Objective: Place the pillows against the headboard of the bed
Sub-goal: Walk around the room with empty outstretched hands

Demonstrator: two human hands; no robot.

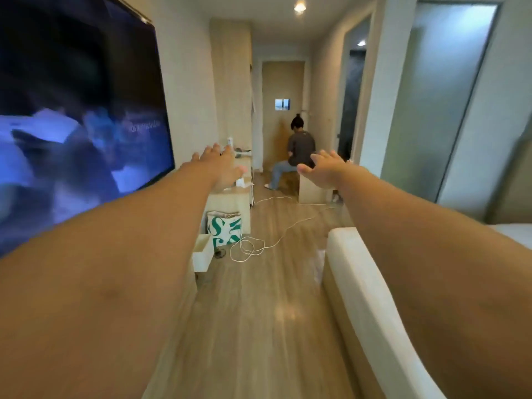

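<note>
**Head view: both hands empty, no pillow in sight**

Head camera looks down a hallway, away from the task. Largest on the left wall is a lit TV [77,110]; along the lower right runs the bed [371,298], a pale padded edge with a strip of mattress at the right border. No pillow or headboard shows, so both must lie off to the right or behind. The right hand [325,171] is on the bed's side and seems the nearer one. The left hand [221,165] reaches forward too. Both hands' fingers are spread and grip nothing. A cable [259,243] loops across the floor.
</note>
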